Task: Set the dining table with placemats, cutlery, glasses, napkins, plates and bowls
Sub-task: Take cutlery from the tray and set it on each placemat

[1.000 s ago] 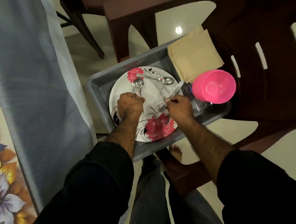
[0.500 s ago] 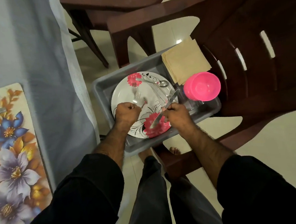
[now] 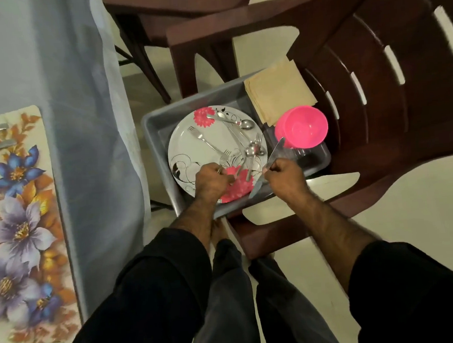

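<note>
Grey tray [image 3: 152,125] sits on a brown plastic chair [image 3: 377,123], holding a floral plate [image 3: 192,152] with loose forks and spoons. Left hand [image 3: 211,181]: grip curled round a fork handle over the plate. Right hand [image 3: 283,176]: grip closed on a table knife [image 3: 275,153]. Pink bowl [image 3: 301,127] and napkins [image 3: 278,90] lie beside the plate. Floral placemat [image 3: 16,212] on tabletop.

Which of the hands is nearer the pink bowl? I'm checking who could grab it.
Right. The right hand holds a knife just below the pink bowl; the left hand is farther away, over the plate.
</note>
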